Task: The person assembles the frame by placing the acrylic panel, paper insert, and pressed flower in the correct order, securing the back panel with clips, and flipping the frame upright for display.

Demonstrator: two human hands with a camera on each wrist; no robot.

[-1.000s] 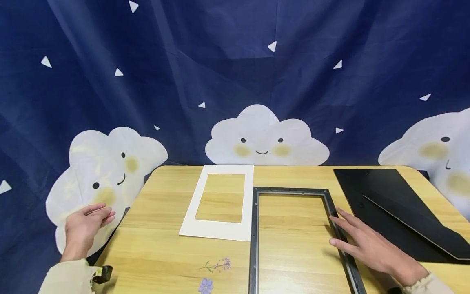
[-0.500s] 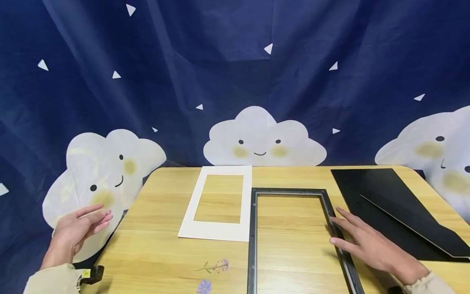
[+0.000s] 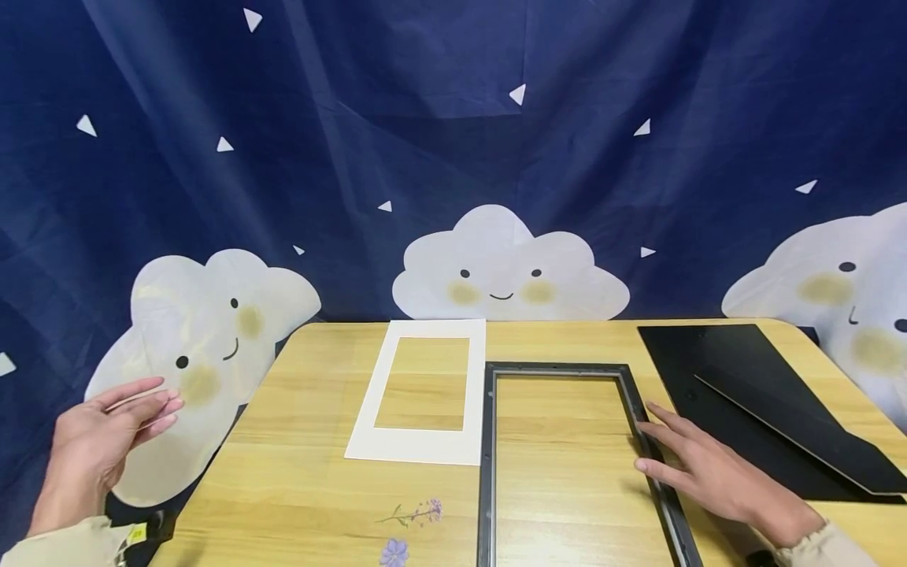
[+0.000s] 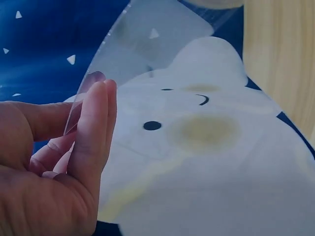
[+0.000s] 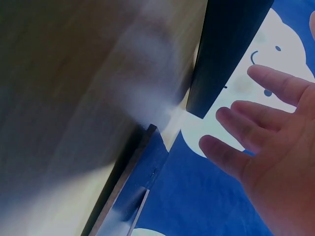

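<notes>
My left hand is off the left side of the table, pinching the edge of a clear transparent sheet between thumb and fingers. The sheet stands out in the left wrist view but is barely visible in the head view. My right hand has its fingers spread over the right side of a dark picture frame; whether they touch it I cannot tell. A white mat board with a rectangular window lies left of the frame. Below the mat are a small purple flower sprig and a purple blossom.
At the right lies a black backing board with an easel leg raised at an angle from it. The wooden table ends against a dark blue curtain printed with clouds.
My left hand has moved further left and outward while pinching the clear sheet. My right hand, the frame, mat, flowers and backing board have stayed put; the head view has shifted slightly.
</notes>
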